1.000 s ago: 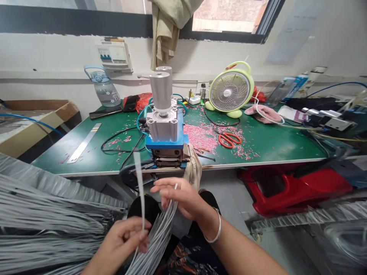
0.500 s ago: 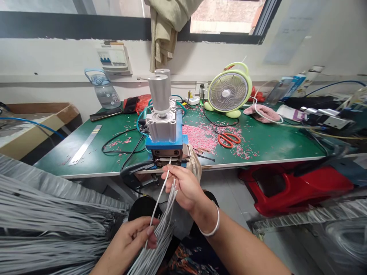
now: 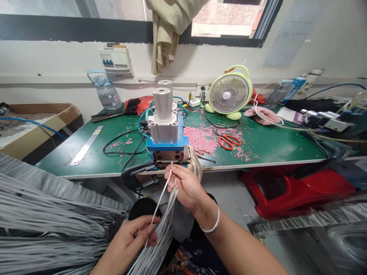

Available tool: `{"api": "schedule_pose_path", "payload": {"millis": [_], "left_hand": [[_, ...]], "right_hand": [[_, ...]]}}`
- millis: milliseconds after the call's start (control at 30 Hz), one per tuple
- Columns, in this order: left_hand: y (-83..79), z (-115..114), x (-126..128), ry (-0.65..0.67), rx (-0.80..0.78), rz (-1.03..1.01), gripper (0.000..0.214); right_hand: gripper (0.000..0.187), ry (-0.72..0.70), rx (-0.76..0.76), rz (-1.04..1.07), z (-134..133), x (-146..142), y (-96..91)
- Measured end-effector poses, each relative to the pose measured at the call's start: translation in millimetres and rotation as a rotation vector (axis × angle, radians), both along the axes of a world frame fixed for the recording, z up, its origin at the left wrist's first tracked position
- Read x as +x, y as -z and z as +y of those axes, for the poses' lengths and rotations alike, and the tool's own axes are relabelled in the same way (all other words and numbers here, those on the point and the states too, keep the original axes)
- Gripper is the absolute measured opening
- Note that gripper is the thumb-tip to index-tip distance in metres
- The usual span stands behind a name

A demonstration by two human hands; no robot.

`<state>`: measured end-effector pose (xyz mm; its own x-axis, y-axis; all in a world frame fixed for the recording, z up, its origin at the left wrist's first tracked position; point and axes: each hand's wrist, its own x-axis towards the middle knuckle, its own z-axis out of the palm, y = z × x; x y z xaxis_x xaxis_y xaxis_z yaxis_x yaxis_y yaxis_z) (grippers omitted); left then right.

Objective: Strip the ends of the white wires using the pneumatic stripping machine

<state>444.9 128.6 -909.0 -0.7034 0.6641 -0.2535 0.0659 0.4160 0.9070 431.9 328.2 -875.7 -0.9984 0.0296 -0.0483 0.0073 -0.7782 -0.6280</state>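
A single white cable [image 3: 160, 201] runs up from my left hand [image 3: 139, 233], whose thumb and fingers pinch it. Higher up, the thumb and forefinger of my right hand [image 3: 187, 186] grip the same cable near its tip. That tip is at the front opening of a blue and silver pneumatic press [image 3: 165, 133] on the table edge. From under my right hand's curled fingers hangs a bundle of white cables [image 3: 162, 240], passing down behind the left hand. Whether the tip is inside the press is hard to make out.
Pink and white offcuts [image 3: 200, 139] litter the green table [image 3: 275, 143], with orange-handled scissors [image 3: 229, 141] among them. A green fan [image 3: 228, 91] stands behind. At left are a steel ruler [image 3: 86, 146] and hanging grey cables [image 3: 51, 214]; a red stool [image 3: 304, 187] is at right.
The silver cylinder part on top of the press has dropped lower. Both hands keep their grip on the cable, and the view has shifted slightly.
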Motion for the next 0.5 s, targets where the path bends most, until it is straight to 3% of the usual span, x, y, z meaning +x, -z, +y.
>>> {"api": "schedule_pose_path", "payload": {"millis": [167, 333, 400, 500], "left_hand": [[9.7, -1, 1, 0.038, -0.038, -0.043, 0.035], [33.8, -14, -5, -0.004, 0.024, -0.093, 0.032], [52.7, -26, -9, -0.119, 0.071, -0.164, 0.033], [78.5, -47, -2, -0.582, 0.059, -0.280, 0.037]], "right_hand": [[0.020, -0.212, 0.122, 0.203, 7, 15, 20.3], [0.021, -0.265, 0.169, 0.234, 5, 26, 33.6], [0.021, -0.274, 0.156, 0.224, 2, 27, 39.1], [0.020, -0.292, 0.129, 0.209, -2, 29, 47.9]]}}
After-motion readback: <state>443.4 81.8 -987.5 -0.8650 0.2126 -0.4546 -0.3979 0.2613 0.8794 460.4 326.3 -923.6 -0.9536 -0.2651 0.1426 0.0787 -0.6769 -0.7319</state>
